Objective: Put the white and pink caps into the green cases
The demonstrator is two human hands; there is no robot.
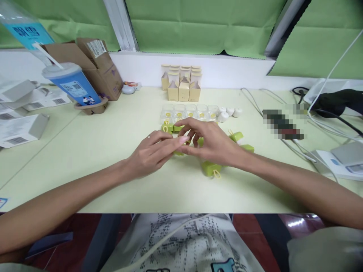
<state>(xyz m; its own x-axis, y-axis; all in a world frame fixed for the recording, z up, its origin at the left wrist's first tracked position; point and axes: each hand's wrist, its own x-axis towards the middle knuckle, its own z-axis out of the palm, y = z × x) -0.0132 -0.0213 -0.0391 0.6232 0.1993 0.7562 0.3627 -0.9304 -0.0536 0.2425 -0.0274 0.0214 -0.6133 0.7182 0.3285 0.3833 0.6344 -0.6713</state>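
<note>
My left hand [154,153] and my right hand [208,141] meet over the middle of the table, fingertips together. Fingers of both are bent around a spot where a bit of green shows; whether they hold a piece cannot be made out. Small green items with pale yellow loops lie around them: one [167,127] behind my left fingers, one [211,168] in front of my right hand, and others [236,136] beyond my right wrist. Behind stands a row of clear containers [190,112] with yellow marks, with white round pieces [223,114] at its right end.
Open small cardboard boxes [184,91] stand near the wall. At left are a blue cup [76,85] in a holder, a brown carton [106,71] and white boxes [24,130]. Cables and a white device [337,164] lie at right.
</note>
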